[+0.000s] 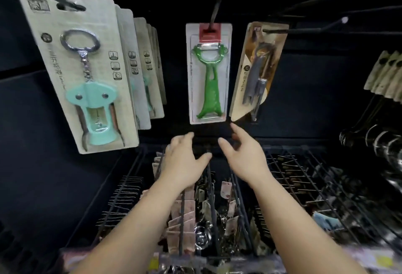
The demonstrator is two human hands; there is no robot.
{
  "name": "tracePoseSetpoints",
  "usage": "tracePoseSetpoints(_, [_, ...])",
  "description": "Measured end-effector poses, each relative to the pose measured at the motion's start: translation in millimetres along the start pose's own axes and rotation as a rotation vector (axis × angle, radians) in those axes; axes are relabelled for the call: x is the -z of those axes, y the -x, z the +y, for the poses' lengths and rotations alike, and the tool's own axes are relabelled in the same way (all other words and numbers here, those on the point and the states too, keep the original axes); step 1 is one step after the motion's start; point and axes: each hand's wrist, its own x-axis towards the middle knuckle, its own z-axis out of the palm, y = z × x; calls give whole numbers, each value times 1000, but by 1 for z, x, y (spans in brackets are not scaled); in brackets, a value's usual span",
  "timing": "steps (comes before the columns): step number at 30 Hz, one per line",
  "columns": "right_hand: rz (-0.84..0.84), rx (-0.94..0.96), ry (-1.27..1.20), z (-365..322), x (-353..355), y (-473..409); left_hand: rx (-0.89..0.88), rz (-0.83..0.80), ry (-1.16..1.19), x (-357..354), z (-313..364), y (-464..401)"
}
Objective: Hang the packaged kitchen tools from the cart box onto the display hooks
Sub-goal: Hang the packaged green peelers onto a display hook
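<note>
Two bare hands hover under the display, both holding nothing: left hand [183, 160] with fingers spread and relaxed, right hand [244, 158] likewise loose, a narrow gap between their thumbs. At 12 o'clock from that gap hangs the green peeler pack [208, 73] on its hook [215, 2], its bottom edge just above the fingertips. Dark open panel flanks it. At 10 o'clock hangs a row of teal corkscrew packs [87, 73]; at 2 o'clock, a grey paring-tool pack [257, 71], tilted. Below the hands, wire hook rails [293, 178] carry small tagged goods.
</note>
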Motion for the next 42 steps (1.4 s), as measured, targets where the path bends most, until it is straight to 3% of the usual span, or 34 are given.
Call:
tracePoseSetpoints(3, [-2, -47, 159, 31, 12, 29, -67, -156, -190, -16, -5, 34])
tracePoseSetpoints(7, [56, -151, 370, 71, 41, 69, -211, -330, -209, -49, 9, 73])
tracePoseSetpoints(11, [123, -231, 511, 104, 78, 121, -386, -401, -198, -89, 42, 99])
tracePoseSetpoints(17, [190, -395, 515, 146, 143, 228, -606, -447, -139, -155, 119, 128])
tracePoseSetpoints(26, [218, -654, 623, 220, 275, 362, -782, -551, -53, -268, 254, 234])
tracePoseSetpoints(34, [398, -807, 608, 286, 376, 409, -953, -727, -37, -341, 307, 324])
tracePoseSetpoints(42, [511, -974, 558, 365, 452, 421, -1045, -924, -101, -424, 350, 347])
